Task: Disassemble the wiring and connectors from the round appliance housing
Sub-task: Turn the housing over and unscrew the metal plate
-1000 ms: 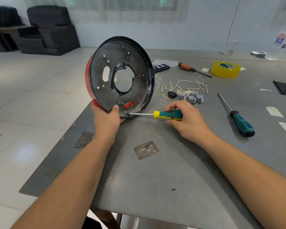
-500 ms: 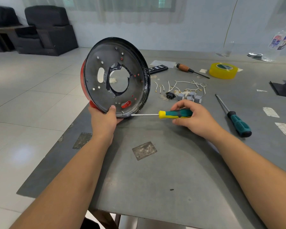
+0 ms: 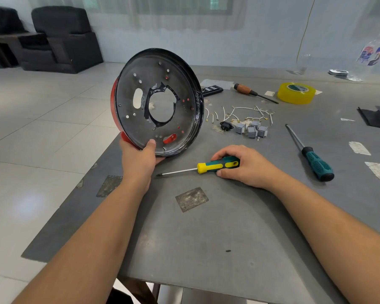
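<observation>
The round appliance housing point(image 3: 182, 88), black inside with a red outer shell and a large centre hole, stands on edge on the grey table point(image 3: 239, 227). My left hand point(image 3: 138, 160) grips its lower rim, thumb on the inner face. A yellow-and-green screwdriver point(image 3: 208, 167) lies flat on the table, tip pointing left, away from the housing. My right hand point(image 3: 246, 165) rests on the table with fingers curled round its handle. White wire pieces point(image 3: 246, 111), grey connectors point(image 3: 251, 129) and a black socket point(image 3: 225, 126) lie loose behind.
A teal-handled screwdriver point(image 3: 316, 164) lies to the right. A wooden-handled screwdriver point(image 3: 246, 90), a yellow tape roll point(image 3: 296, 93), a black remote point(image 3: 211, 90) and a plastic bottle point(image 3: 371, 55) are at the back. The table's left edge runs below the housing. Dark armchairs point(image 3: 59, 38) stand far left.
My right hand drew the screwdriver tip off the housing's lower rim and lowered the tool flat onto the table. My left hand kept holding the housing upright.
</observation>
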